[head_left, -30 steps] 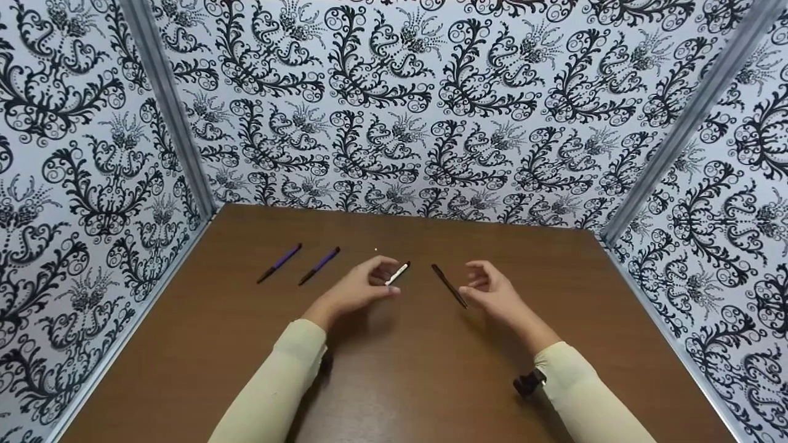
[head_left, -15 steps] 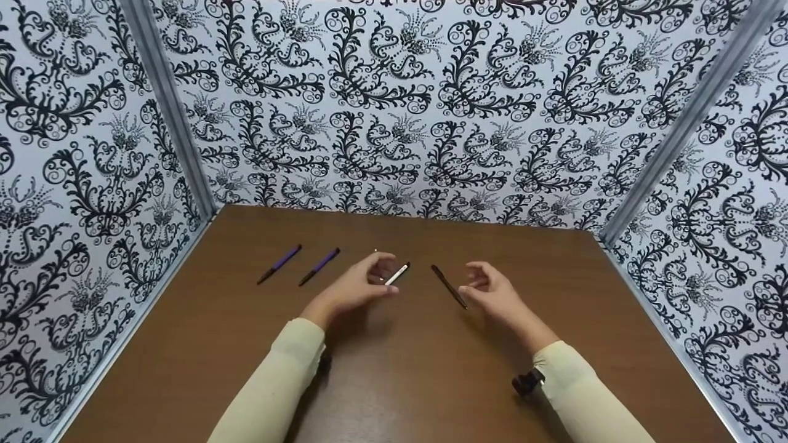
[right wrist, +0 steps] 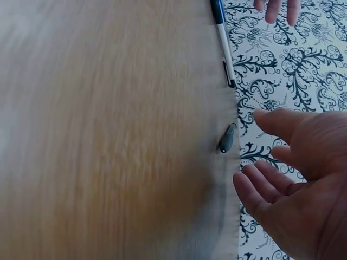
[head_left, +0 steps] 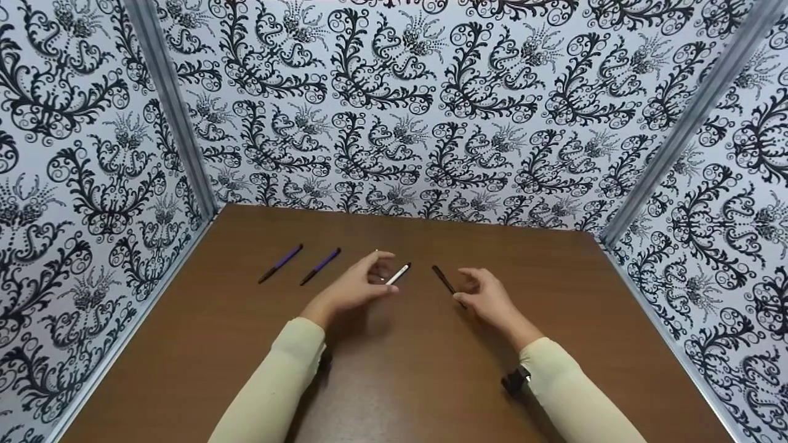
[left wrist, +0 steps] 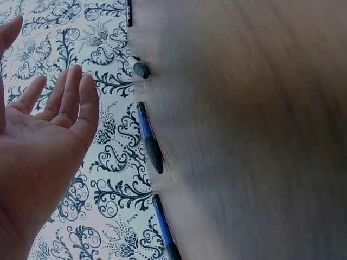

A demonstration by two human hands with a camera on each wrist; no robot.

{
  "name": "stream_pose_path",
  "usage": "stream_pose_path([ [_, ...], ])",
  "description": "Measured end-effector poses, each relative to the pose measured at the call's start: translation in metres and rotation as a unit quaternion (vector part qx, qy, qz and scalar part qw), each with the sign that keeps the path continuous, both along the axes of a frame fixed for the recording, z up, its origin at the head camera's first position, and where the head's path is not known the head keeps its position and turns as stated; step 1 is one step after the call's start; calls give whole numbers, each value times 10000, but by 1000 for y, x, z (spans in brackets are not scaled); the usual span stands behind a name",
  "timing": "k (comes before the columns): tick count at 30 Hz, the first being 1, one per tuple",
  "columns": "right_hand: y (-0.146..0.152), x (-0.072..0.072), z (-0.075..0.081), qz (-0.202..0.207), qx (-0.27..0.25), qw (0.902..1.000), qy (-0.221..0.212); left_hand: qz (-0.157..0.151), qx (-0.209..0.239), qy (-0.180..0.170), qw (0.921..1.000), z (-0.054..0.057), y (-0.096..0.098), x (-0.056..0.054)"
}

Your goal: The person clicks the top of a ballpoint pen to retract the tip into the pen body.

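My left hand (head_left: 351, 289) hovers by a white pen (head_left: 399, 272) with a dark end, thumb and fingers spread to either side of it. In the left wrist view the relaxed left hand (left wrist: 51, 135) has nothing in its fingers, and the white pen (left wrist: 139, 67) lies on the table. At the right, a black pen (head_left: 441, 277) slants across the wood. My right hand (head_left: 486, 298) is beside it, its thumb overlapping the pen's near end in the head view. The right wrist view has the right hand (right wrist: 295, 179) loosely curved, apart from the black pen (right wrist: 227, 138).
Two blue-purple pens (head_left: 281, 263) with black ends lie side by side left of my left hand. The brown wooden table (head_left: 400, 369) is enclosed by patterned black-and-white walls (head_left: 394, 123) with grey metal corner posts (head_left: 172, 104). A black wrist device (head_left: 514, 380) sits at the right sleeve.
My right hand has shifted slightly left and nearer the black pen, its thumb now over the pen's near end. The left hand stays almost still; the pens lie where they were.
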State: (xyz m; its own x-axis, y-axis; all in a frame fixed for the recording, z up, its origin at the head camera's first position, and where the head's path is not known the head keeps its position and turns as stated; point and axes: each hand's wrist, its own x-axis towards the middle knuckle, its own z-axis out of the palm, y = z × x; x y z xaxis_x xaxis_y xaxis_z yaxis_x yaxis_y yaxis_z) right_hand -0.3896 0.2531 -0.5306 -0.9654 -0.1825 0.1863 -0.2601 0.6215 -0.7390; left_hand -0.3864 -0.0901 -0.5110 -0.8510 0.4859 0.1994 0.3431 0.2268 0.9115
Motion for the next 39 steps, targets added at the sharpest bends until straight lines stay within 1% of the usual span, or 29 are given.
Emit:
stream_pose_path([
  [8,-9,-7,-8,-43,62,10000,-22,52,-119,55,9999,2,0,1],
  [15,-14,-8,-13,-89,268,9995,-134,114,-214,11,9997,1,1,1],
  [22,-15,-9,-13,169,564,9975,-387,88,-174,-30,9998,-1,-1,2],
  [26,-14,-9,-10,88,590,9969,-522,41,-130,-80,9999,-1,-2,2],
  [31,-12,-11,-8,88,650,9970,-413,59,-136,-93,9998,-3,-3,0],
  [39,-11,-10,-7,174,545,9980,-272,110,-193,-122,9997,-3,-2,-1],
])
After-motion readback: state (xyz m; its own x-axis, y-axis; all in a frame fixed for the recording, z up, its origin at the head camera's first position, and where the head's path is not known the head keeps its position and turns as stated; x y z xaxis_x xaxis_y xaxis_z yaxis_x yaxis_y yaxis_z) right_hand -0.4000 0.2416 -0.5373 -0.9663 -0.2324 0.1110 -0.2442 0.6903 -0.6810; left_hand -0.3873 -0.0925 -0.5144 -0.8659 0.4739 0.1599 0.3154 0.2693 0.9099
